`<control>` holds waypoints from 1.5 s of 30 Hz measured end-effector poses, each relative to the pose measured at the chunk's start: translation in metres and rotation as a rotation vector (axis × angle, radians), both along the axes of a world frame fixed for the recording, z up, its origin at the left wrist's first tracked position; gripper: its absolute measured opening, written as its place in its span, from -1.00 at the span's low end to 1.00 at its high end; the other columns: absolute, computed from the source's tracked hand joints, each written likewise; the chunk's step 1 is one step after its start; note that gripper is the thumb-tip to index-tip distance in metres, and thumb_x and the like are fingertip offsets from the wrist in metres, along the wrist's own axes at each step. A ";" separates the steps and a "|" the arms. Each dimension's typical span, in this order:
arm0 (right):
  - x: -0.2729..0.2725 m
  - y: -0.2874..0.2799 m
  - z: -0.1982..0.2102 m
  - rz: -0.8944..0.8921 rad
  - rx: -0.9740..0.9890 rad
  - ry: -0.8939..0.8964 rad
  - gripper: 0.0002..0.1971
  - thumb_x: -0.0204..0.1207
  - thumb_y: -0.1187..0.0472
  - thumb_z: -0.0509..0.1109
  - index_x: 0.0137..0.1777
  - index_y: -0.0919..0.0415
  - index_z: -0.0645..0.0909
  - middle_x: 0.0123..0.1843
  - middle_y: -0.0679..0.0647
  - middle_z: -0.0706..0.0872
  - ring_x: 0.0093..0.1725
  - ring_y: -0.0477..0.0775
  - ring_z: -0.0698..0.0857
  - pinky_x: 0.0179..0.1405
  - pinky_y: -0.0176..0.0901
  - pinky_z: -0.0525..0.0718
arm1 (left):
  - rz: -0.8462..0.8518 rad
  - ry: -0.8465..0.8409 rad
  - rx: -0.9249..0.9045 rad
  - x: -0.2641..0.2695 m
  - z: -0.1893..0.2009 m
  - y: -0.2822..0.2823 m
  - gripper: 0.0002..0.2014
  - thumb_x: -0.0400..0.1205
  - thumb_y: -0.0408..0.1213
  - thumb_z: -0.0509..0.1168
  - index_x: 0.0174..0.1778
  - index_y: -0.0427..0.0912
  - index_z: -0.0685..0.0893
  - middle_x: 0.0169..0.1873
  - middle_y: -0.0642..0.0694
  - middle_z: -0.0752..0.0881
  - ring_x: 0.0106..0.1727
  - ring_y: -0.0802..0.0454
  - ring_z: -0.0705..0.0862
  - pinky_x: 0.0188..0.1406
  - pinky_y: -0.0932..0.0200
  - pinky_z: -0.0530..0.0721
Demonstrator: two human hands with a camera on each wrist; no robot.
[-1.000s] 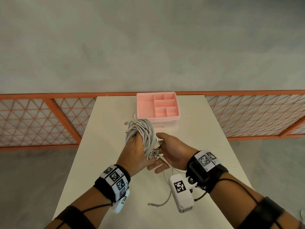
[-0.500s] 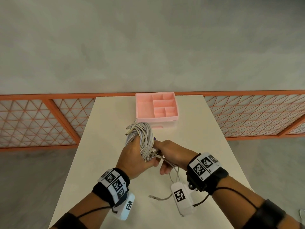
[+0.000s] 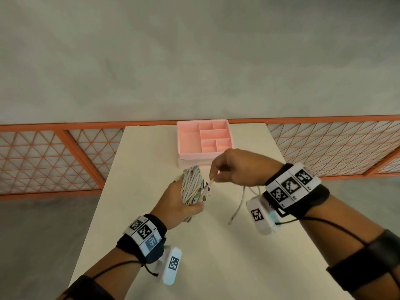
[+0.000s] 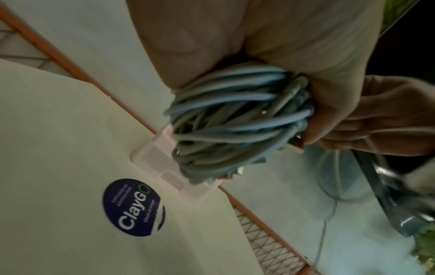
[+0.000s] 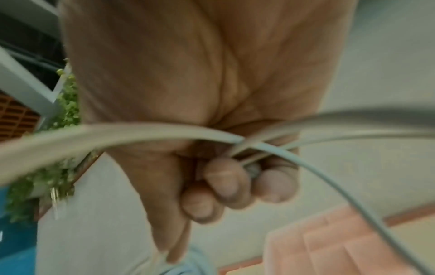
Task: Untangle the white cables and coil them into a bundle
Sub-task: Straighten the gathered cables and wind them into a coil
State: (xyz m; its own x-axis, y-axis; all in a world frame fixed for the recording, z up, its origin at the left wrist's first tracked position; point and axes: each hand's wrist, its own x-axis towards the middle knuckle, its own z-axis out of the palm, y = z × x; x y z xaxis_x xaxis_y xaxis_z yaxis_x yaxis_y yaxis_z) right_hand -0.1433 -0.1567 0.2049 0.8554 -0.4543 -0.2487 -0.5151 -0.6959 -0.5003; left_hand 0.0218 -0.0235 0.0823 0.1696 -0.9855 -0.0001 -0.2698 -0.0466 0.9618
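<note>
A coil of white cables (image 3: pixel 191 185) is wrapped around my left hand (image 3: pixel 181 206), which grips it above the table; the loops (image 4: pixel 235 121) fill the left wrist view. My right hand (image 3: pixel 233 167) is raised just right of the coil and pinches a loose white cable strand (image 3: pixel 211 184) that runs down into the bundle. In the right wrist view the curled fingers (image 5: pixel 226 184) hold that strand (image 5: pixel 270 148). The cable's free tail (image 3: pixel 238 207) hangs below my right wrist with its plug near the table.
A pink compartment tray (image 3: pixel 188 139) stands at the far end of the cream table (image 3: pixel 216 256), just behind my hands. An orange mesh railing (image 3: pixel 54 156) runs along the far side. A round blue sticker (image 4: pixel 134 208) lies on the tabletop.
My right hand has lifted up and away to the right, pulling the loose strand taut over the coil. The left hand has turned slightly with the bundle.
</note>
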 end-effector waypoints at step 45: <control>-0.062 -0.094 -0.146 -1.204 0.535 -0.562 -0.65 0.67 0.31 0.23 0.43 0.35 0.55 0.48 0.26 0.56 0.41 0.25 0.56 0.31 0.02 0.54 | -0.149 1.098 0.082 0.031 0.018 -0.005 -0.70 0.23 -0.19 0.67 -0.35 -0.27 0.73 -0.47 -0.15 0.63 -0.29 -0.07 0.77 0.49 -0.24 0.36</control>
